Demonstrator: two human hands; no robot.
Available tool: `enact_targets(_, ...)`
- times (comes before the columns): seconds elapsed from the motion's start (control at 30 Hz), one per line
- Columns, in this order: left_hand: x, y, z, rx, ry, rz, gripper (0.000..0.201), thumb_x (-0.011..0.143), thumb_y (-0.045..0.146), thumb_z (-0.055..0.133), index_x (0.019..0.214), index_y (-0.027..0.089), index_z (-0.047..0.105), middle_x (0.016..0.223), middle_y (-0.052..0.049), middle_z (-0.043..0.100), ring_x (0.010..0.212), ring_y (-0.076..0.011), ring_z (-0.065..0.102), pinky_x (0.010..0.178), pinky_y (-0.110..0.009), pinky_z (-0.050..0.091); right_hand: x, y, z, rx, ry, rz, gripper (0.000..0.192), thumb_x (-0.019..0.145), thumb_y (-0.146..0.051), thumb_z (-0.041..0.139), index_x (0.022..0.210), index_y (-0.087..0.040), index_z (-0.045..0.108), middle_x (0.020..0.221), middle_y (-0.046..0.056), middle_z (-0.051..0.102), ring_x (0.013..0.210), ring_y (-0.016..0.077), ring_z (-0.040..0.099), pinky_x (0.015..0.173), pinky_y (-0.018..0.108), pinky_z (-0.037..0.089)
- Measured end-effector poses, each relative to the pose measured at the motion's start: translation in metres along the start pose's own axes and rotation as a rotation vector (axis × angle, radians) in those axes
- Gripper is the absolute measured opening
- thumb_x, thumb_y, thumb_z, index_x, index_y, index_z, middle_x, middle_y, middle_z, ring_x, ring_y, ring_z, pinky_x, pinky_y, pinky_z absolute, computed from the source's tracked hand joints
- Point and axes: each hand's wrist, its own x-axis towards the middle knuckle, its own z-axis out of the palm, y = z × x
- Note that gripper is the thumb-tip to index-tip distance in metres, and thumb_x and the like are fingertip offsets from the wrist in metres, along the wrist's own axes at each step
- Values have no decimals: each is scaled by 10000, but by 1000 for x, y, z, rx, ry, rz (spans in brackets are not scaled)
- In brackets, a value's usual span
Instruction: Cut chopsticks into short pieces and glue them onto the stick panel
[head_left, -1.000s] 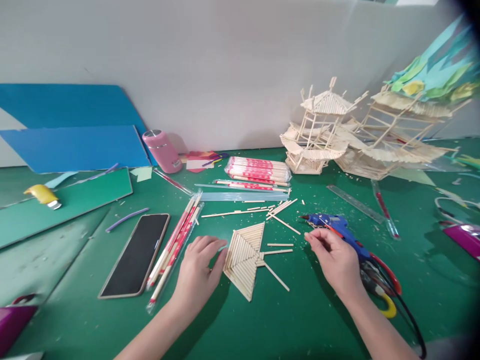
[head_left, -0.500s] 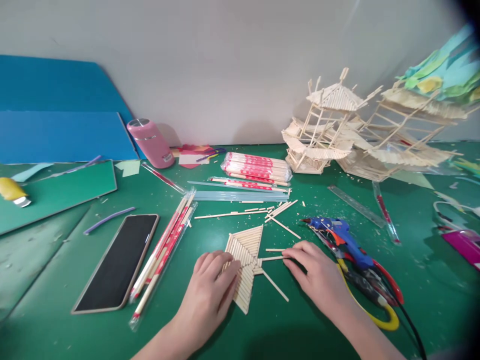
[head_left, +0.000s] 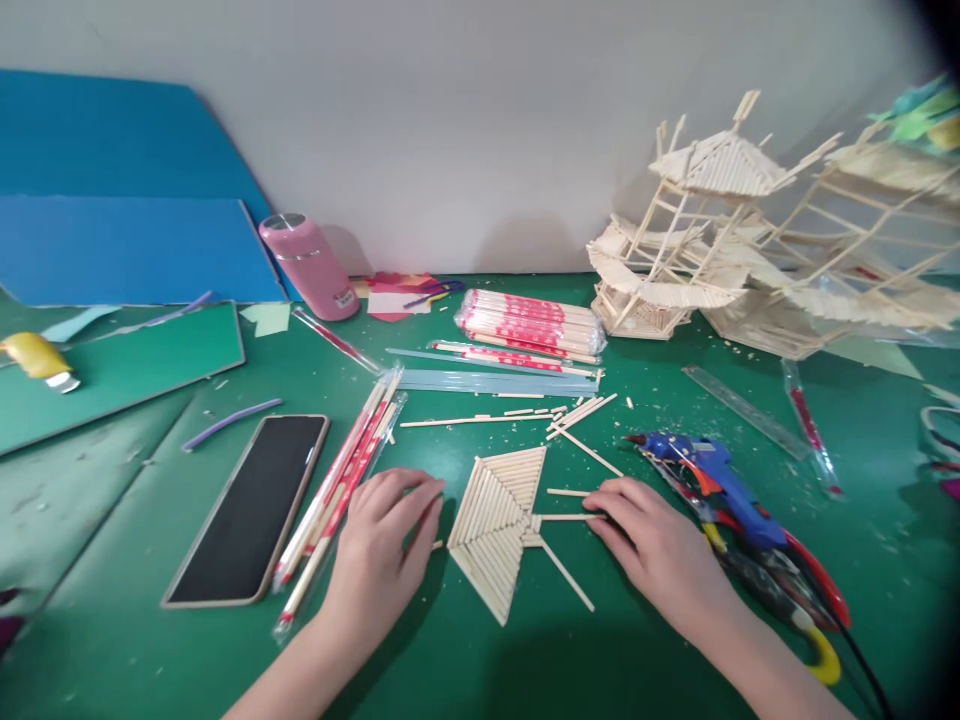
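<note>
Left hand (head_left: 379, 545) flat on green desk (head_left: 525, 660), fingers loosely curled, gripping nothing, just left of fan-shaped stick panel (head_left: 499, 520), right hand (head_left: 652, 545) palm down, fingertips pinching a thin stick (head_left: 562, 517) at panel's right edge, blue glue gun (head_left: 712, 480) just beside, phone (head_left: 251, 505) left.

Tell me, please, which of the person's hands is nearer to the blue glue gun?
Right. The right hand lies just left of the blue glue gun; the left hand rests far off, beyond the fan-shaped stick panel.
</note>
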Motion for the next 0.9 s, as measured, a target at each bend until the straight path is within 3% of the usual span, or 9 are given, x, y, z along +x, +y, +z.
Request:
enact_targets(0.1,-1,-11,-12,34,-18,-22,149,838,163,457,906,154,590,868,-67,581,803,-184,548,735,-326,443,-5,1,-1,53,67,60,152,867,-290,431,975,-230,518,948,39,571,828,165,576,691,276,469)
enact_targets(0.17,-5,-13,-19,51,-76,-10,155,843,173,450,895,158,595,858,-61,582,789,-176,545,730,-316,439,-8,-1,-3,116,115,123,127,856,-319,444,916,-225,507,853,18,575,717,139,574,621,241,464)
enact_targets(0.33,-18,-5,-25,172,-380,38,153,838,220,440,898,193,578,835,-52,564,765,-194,508,684,-333,408,-14,-8,-5,216,226,187,106,836,-333,479,806,-232,489,686,-30,539,574,107,519,551,209,424)
enact_targets(0.5,-21,1,-17,426,-371,167,230,837,102,366,725,175,552,696,-48,540,647,-203,477,612,-346,355,-17,-15,-5,284,243,183,93,829,-314,497,780,-235,490,667,-31,521,561,106,491,528,208,407)
enact_targets(0.6,-19,-3,-16,458,-358,220,235,827,100,373,674,176,535,631,-35,525,579,-193,471,565,-329,343,-20,-17,-5,317,258,205,93,831,-309,498,781,-231,490,676,-23,535,564,110,495,531,213,416)
enact_targets(0.77,-17,7,-19,158,-279,106,172,833,144,380,740,178,521,648,-13,550,577,-154,498,557,-289,378,-29,-25,-6,432,226,234,128,871,-277,425,771,-219,479,673,-10,546,579,111,520,513,207,419)
enact_targets(0.9,-13,39,-16,-296,-353,-84,140,774,117,403,712,194,502,579,31,534,510,-97,489,472,-200,378,-30,-47,-6,626,195,74,56,849,-179,441,826,-212,481,695,-9,523,589,102,510,524,204,434)
